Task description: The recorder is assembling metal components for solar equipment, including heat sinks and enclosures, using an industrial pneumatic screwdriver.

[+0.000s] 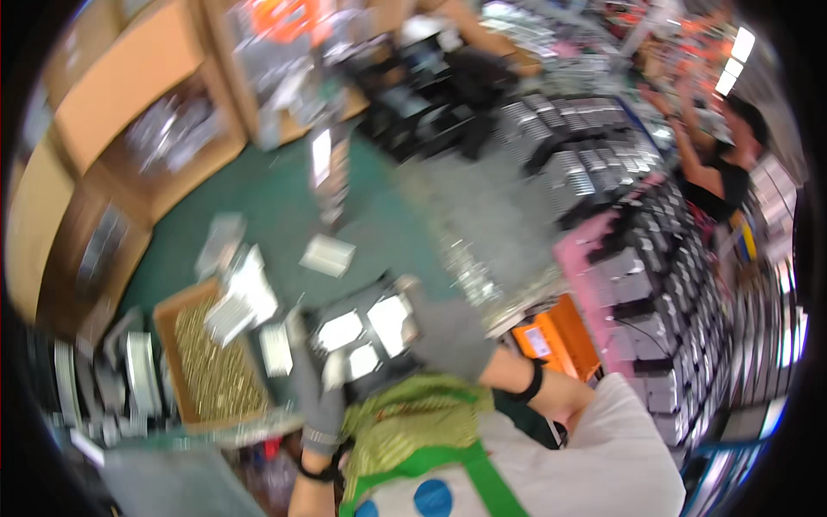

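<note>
A dark tray point(366, 332) of pale rectangular parts is held close to the chest over the green table point(276, 207). The gloved left hand point(320, 405) and gloved right hand point(444, 332) each have their grip closed on its sides. A box of brass screws point(211, 370) lies just left.

Motion blur smears the whole view, so the dark part point(366, 332) between the gloved left hand point(314, 392) and right hand point(448, 332) stays unidentifiable.

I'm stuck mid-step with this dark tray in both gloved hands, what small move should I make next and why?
Probably lower the dark tray onto the green mat: the left hand and right hand both grip it against your apron, and the blurred picture suggests motion.
</note>
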The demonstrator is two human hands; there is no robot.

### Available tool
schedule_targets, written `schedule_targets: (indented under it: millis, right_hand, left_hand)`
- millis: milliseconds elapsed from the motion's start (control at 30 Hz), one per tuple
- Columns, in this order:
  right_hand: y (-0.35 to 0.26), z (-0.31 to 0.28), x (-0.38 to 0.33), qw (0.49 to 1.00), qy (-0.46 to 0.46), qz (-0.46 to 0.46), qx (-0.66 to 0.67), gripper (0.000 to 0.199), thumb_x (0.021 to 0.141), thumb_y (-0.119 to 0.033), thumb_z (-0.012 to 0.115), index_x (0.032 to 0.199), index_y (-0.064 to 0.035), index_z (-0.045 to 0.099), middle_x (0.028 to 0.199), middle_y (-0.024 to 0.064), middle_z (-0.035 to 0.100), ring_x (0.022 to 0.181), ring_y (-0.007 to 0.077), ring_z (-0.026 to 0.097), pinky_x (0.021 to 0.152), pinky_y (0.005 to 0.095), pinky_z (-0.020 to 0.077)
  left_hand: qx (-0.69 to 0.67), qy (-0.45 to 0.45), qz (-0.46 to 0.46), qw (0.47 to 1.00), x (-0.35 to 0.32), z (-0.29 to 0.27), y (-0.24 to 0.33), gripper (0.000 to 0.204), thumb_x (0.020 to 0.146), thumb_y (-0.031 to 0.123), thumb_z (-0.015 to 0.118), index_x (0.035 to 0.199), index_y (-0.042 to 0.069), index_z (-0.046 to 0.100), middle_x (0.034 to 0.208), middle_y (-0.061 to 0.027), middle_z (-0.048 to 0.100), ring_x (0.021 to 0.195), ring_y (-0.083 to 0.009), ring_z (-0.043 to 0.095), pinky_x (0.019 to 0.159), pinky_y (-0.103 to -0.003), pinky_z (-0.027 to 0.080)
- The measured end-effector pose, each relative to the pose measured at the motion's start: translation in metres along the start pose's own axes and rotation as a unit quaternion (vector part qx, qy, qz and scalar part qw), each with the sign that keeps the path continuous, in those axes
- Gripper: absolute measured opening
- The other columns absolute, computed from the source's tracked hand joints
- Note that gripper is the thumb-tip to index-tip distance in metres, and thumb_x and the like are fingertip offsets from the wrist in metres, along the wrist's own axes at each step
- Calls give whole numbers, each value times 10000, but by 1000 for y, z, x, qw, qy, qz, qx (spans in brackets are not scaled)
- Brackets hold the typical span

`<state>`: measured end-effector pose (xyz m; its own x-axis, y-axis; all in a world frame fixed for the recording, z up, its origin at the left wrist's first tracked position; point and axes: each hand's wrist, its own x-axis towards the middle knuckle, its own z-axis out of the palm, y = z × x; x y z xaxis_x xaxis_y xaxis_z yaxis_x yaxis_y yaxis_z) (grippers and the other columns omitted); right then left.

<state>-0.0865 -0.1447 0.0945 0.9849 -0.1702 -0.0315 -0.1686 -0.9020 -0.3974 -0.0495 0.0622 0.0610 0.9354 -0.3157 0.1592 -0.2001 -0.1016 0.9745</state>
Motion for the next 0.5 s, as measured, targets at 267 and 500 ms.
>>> schedule_targets:
  millis: [267, 500]
  right_hand:
    - [44, -68, 66, 995, -27, -85, 32, 754, 943, -489, 586, 1466, -20, 314, 913, 203, 689, 834, 412, 669, 720, 491, 530]
    - [31, -52, 211, 916, -34, -128, 378, 815, 799, -292, 793, 1405, -7, 329, 1261, 210, 577, 1149, 312, 583, 978, 398, 466]
  left_hand:
    - [490, 23, 70, 869, -6, -121, 37, 641, 962, 495, 552, 1330, -31, 550, 1255, -260, 582, 1172, -435, 540, 994, -502, 420]
    - [524, -103, -67, 842, -5, -197, -27, 596, 891, 362, 728, 1336, 3, 558, 1139, -244, 649, 1007, -385, 637, 850, -444, 510]
